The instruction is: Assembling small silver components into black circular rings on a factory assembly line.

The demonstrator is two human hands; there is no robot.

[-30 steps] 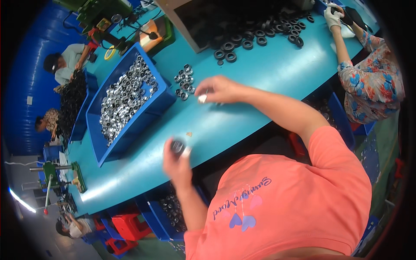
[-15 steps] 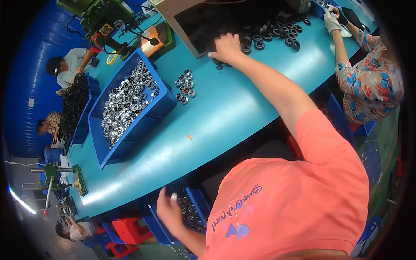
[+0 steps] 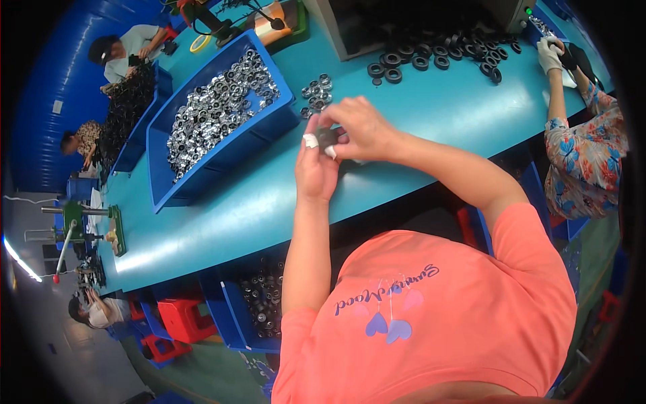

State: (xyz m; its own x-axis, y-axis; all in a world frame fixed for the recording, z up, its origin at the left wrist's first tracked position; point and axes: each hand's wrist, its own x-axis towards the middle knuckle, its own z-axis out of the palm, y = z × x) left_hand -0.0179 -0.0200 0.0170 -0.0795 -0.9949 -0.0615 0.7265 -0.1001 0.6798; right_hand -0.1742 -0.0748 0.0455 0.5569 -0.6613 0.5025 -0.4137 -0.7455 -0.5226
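Above the teal bench my two hands meet around a small dark round part (image 3: 327,137), its details blurred and partly covered by fingers. My left hand (image 3: 315,172) grips it from below with the fingers pointing up, and white wrapping shows on a fingertip. From the right, my right hand (image 3: 367,128) pinches the same part between thumb and bent fingers; its thumb has a white cover too. Just beyond the hands lies a small cluster of silver ring-shaped parts (image 3: 317,89). Farther back, loose black rings (image 3: 420,62) are spread by a grey metal housing.
A blue bin (image 3: 202,188) full of silver parts stands left on the bench (image 3: 390,111). Below the bench edge sits another blue bin (image 3: 235,313) with dark parts, near a red stool (image 3: 182,320). A gloved co-worker (image 3: 582,145) is at the right; others work at left.
My right hand has come back from the black rings toward me and left. My left hand has risen from below the bench edge to meet it at the dark part.
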